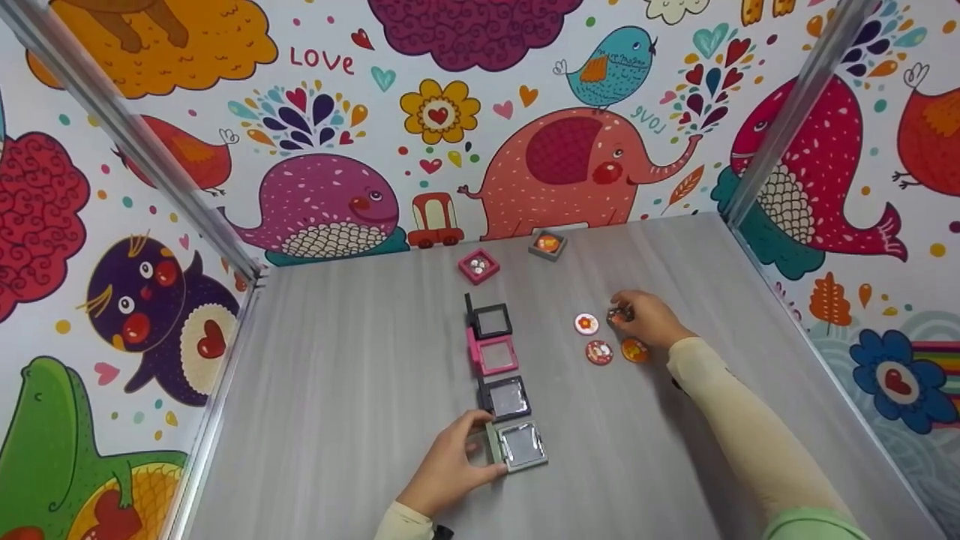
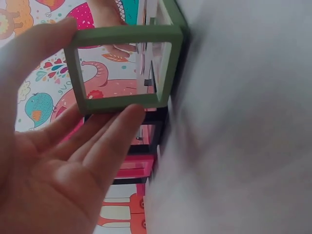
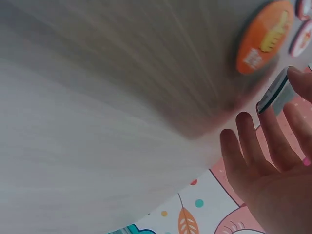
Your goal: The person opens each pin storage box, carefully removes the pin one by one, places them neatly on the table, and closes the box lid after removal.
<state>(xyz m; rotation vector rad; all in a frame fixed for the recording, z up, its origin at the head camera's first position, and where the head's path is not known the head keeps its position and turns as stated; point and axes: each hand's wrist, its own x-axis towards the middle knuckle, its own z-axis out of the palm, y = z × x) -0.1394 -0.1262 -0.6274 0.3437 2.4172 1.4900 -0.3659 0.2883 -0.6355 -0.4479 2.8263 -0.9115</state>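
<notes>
Head view: on a grey wood-grained table, grasped by its raised half between thumb and fingertips of the left hand, a pale green square hinged frame box, opened, with transparent film across its flat half; in a column beyond it, also open with film inside, a dark grey square frame box, a bright pink square frame box and a black square frame box; farther back, a deep pink square tray holding small silvery-white discs; near the wall, a grey square tray containing an orange-faced round badge; to the right, pinched in the right hand, a dark-edged round disc; near it on the table, a white round badge with a red flower, a red-and-white round badge and a glossy orange round badge.

Left wrist view: green half upright, thumb at an upper corner, fingers along the lower edge; dark and pink boxes beyond.

Right wrist view: disc edge-on between thumb and finger, other fingers extended; contact with the table impossible to tell; glossy orange badge just beside.
</notes>
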